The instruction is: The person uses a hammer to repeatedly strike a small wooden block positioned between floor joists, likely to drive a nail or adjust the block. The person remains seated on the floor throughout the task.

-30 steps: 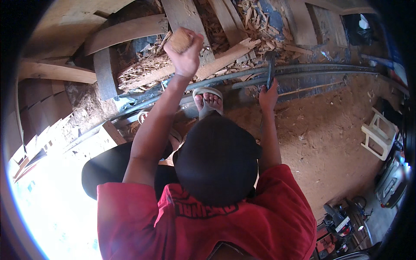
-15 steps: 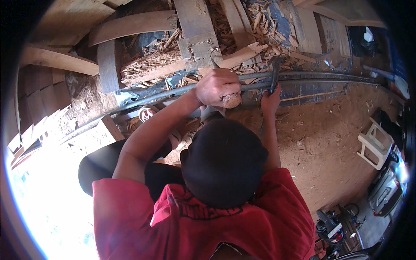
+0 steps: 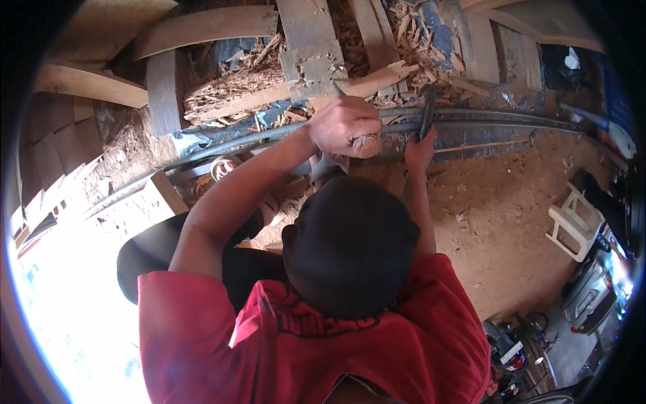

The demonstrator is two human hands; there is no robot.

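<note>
My left hand (image 3: 345, 126) is closed around a tool with a thick, round wooden handle (image 3: 367, 146). The thin dark tip (image 3: 338, 88) pokes out beyond my knuckles, toward a split board (image 3: 371, 82); the rest of the tool is hidden in my fist. To the right, my right hand (image 3: 420, 151) grips a long dark tool (image 3: 428, 111) that looks like a hammer, raised near two pipes (image 3: 397, 126). Below my left hand, a foot and part of a lower leg are partly hidden by the black cap (image 3: 350, 249).
Boards and planks (image 3: 313, 64) lie across the far side, with heaps of wood chips (image 3: 229, 94) between them. A cream plastic stool (image 3: 574, 225) stands on the brown dirt floor (image 3: 498, 215) at right. A can (image 3: 222, 167) sits left of my arm.
My left hand has shifted slightly right and away from me with its wooden-handled tool. The right hand keeps its grip and has hardly moved. The whole view has shifted a little.
</note>
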